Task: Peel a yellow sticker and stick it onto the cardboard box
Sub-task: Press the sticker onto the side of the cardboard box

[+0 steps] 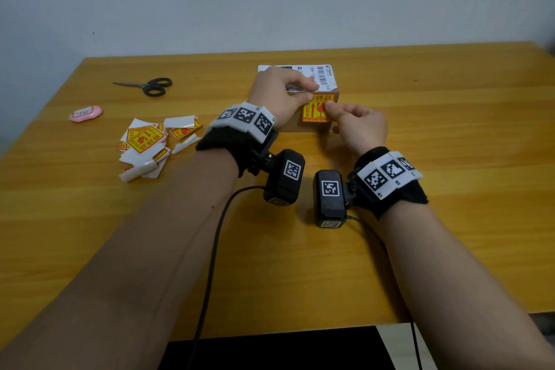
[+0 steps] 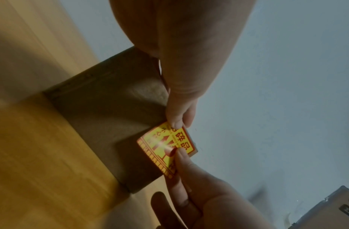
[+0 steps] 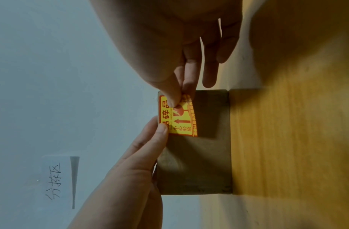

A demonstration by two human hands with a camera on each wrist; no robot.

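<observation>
A brown cardboard box (image 1: 300,128) stands mid-table with a white shipping label (image 1: 322,73) on top. A yellow sticker (image 1: 316,111) with red print lies against its near face, by the top right corner. My left hand (image 1: 303,91) grips the box's top edge, fingers curled over the top, thumb pressing the sticker's upper left corner. My right hand (image 1: 330,106) pinches the sticker's right part between thumb and forefinger. The right wrist view shows that pinch (image 3: 177,99) on the sticker (image 3: 181,119); the pinched part stands slightly off the box (image 3: 197,162). The left wrist view shows both thumbs on the sticker (image 2: 165,145).
Left of the box lies a pile of stickers and peeled backing papers (image 1: 147,144). Black scissors (image 1: 150,85) and a small pink object (image 1: 86,113) lie further left. Camera cables trail to the near table edge (image 1: 270,330). Another box (image 2: 330,209) shows in the left wrist view.
</observation>
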